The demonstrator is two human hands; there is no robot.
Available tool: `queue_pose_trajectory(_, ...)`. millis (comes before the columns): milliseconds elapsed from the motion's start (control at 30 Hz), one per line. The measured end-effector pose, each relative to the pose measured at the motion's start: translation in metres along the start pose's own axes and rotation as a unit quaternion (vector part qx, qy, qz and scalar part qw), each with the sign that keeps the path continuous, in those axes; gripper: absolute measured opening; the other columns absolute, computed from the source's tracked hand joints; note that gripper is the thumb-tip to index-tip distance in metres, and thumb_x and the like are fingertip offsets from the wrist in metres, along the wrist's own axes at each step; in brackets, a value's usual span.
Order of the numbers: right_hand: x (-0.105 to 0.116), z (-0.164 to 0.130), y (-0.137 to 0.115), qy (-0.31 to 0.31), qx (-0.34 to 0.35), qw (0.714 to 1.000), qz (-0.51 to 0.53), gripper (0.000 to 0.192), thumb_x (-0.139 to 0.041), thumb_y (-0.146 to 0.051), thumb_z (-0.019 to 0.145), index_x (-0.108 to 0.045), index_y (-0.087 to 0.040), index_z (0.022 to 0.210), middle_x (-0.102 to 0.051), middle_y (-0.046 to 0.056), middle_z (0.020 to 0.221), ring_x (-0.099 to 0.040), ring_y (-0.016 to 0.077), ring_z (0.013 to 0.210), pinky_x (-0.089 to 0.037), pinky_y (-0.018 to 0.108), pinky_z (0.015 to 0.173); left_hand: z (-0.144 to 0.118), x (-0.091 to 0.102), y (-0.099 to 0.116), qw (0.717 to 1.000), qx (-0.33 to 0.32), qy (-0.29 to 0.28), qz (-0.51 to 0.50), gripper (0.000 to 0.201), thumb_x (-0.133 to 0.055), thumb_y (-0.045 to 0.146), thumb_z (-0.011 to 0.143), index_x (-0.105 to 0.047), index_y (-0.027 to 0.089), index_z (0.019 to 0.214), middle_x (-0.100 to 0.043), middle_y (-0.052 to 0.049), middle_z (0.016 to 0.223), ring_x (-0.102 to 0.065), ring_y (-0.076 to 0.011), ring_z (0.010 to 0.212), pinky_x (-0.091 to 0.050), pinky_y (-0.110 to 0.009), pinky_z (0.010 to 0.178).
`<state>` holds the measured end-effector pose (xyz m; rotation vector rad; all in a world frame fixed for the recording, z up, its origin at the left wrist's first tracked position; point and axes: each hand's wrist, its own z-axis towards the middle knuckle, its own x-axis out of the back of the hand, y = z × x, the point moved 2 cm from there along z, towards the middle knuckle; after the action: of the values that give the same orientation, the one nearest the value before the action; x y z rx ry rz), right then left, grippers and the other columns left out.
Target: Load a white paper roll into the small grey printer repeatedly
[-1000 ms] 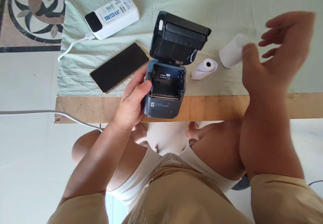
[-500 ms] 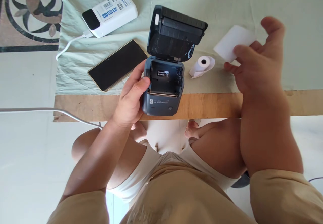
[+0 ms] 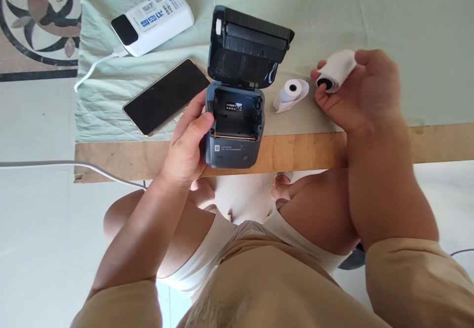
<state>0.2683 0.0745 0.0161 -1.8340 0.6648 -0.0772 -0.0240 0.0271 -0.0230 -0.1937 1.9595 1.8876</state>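
Head: right hand (image 3: 365,89) seemingly around roll (image 3: 339,66)

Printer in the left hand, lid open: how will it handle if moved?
Probably stiff: the printer has a hard-looking shell that shows no bend where the left hand grips its side. The lid stands open along one edge, so it may swing if bumped. No roll sits in the bay, so it could feel lightish for its size.

Bright, soft light; source out of view. Floor (image 3: 33,249) pale, nearly washed out. Small glare on glossy black lid (image 3: 242,69). Faint shadows on worktop (image 3: 414,86). Right hand (image 3: 365,89) slightly blurred.
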Motion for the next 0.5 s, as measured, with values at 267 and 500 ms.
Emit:
queue_pose_trajectory(267,-0.007,-0.002,-0.004,0.052,-0.025,0.997,0.058,0.008,-0.051,-0.016,0.101,-0.057,-0.021,0.101,-0.064,0.004,0.098,-0.074,0.0129,0.091,-0.057,0.017,0.061,0.002,0.006,-0.004,1.000,-0.004,-0.029,0.000,0.040,-0.071,0.056,0.100,-0.078,0.031,0.130,-0.084,-0.003,0.120,-0.072,-0.0343,0.134,-0.061,-0.044,0.093)
queue_pose_trajectory(500,-0.006,-0.017,-0.013,0.020,0.189,0.973,-0.135,0.058,-0.049,-0.019,0.087,-0.048,-0.032,0.143,-0.051,0.006,0.164,-0.074,0.0193,0.122,-0.064,0.036,0.091,0.001,0.007,-0.012,0.999,-0.012,-0.031,-0.007,0.044,-0.068,0.061,0.102,-0.074,0.030,0.133,-0.083,-0.003,0.126,-0.062,-0.0409,0.150,-0.058,-0.052,0.111)
